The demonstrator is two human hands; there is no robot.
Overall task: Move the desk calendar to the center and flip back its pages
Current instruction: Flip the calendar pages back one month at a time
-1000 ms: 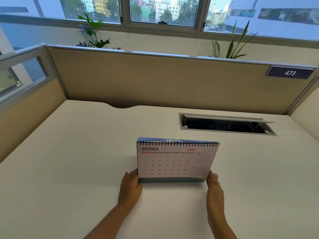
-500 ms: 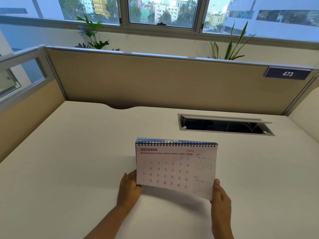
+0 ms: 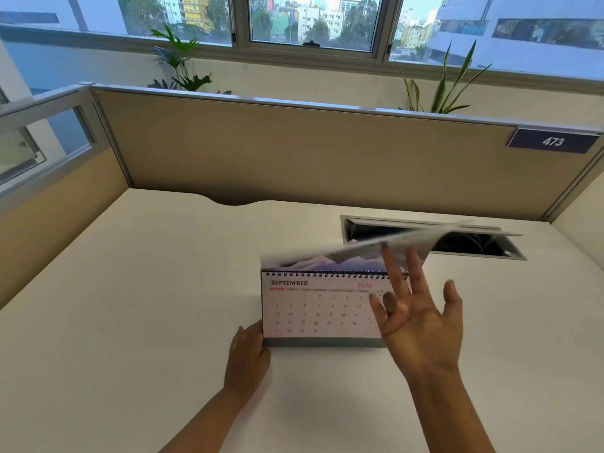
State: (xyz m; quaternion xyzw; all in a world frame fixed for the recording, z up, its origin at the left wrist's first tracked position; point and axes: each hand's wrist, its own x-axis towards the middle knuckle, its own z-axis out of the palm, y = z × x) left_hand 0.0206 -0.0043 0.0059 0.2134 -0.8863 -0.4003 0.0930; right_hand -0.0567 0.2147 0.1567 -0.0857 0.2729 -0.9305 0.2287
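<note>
The spiral-bound desk calendar (image 3: 313,308) stands upright on the white desk (image 3: 137,322), near the middle and close to me. Its front page reads SEPTEMBER 2026. One page (image 3: 369,248) is swung up over the spiral, blurred and nearly level, with a mountain picture on its underside. My left hand (image 3: 246,358) grips the calendar's lower left corner and base. My right hand (image 3: 415,318) is raised in front of the calendar's right side, palm toward me, fingers spread, with two fingertips touching the lifted page from below. It covers the right end of the calendar.
A cable slot (image 3: 431,238) with a raised lid is cut into the desk behind the calendar, to the right. Beige partition panels (image 3: 294,155) wall the desk at the back and both sides; a plate reading 473 (image 3: 552,142) hangs at the top right. Plants stand behind the partition.
The OCTOBER page has been lifted from its lower right corner and swung up over the spiral, so SEPTEMBER now shows. My right hand rose with it and opened. The left hand stayed put.
</note>
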